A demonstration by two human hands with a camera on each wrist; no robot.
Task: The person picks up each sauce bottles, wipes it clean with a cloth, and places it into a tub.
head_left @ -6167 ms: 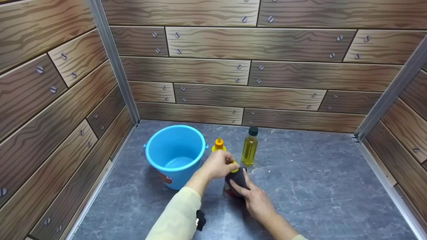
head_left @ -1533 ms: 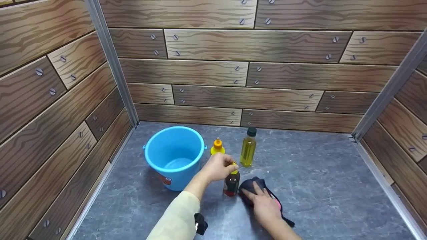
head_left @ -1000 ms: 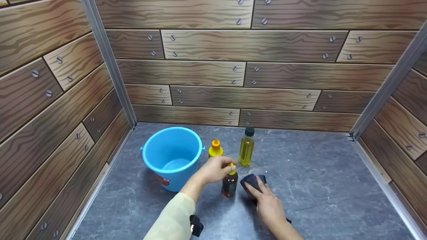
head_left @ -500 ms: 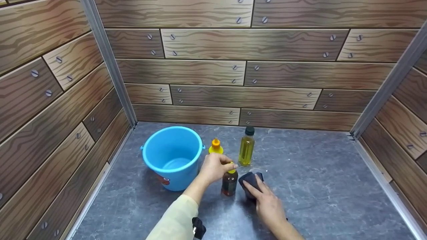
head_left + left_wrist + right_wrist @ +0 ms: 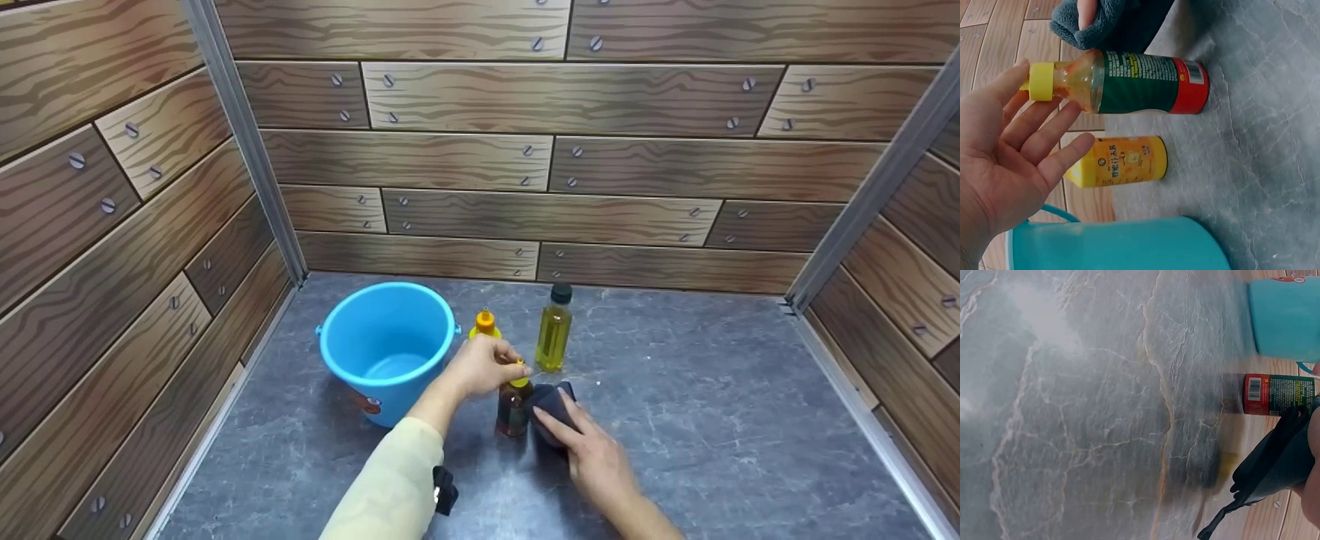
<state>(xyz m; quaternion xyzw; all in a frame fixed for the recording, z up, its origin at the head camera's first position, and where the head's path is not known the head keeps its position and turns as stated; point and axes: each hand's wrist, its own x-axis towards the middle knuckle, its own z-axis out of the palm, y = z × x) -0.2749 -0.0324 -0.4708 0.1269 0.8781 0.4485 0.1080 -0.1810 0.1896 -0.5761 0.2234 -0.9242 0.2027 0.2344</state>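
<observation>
A sauce bottle (image 5: 1140,83) with a yellow cap, dark green label and red base stands upright. My left hand (image 5: 480,367) pinches its cap between thumb and index finger, the other fingers spread along the neck in the left wrist view. My right hand (image 5: 600,457) holds a folded dark terry cloth (image 5: 553,411), its fingers laid over it, close against the bottle's right side. In the right wrist view a thin black strap trails from the cloth (image 5: 1278,464), and only part of the right hand (image 5: 1310,467) shows.
A blue bucket (image 5: 409,397) stands at the left. Behind my left hand is a yellow squeeze bottle (image 5: 1123,162) with an orange cap. An oil bottle (image 5: 553,337) with a dark cap stands behind the sauce bottle. Wood-patterned walls (image 5: 465,157) enclose the grey tabletop (image 5: 712,405).
The cloth covered the sauce bottle at first, then lay spread to its right under my right hand. It is now folded and back beside the bottle. My left hand stays at the cap.
</observation>
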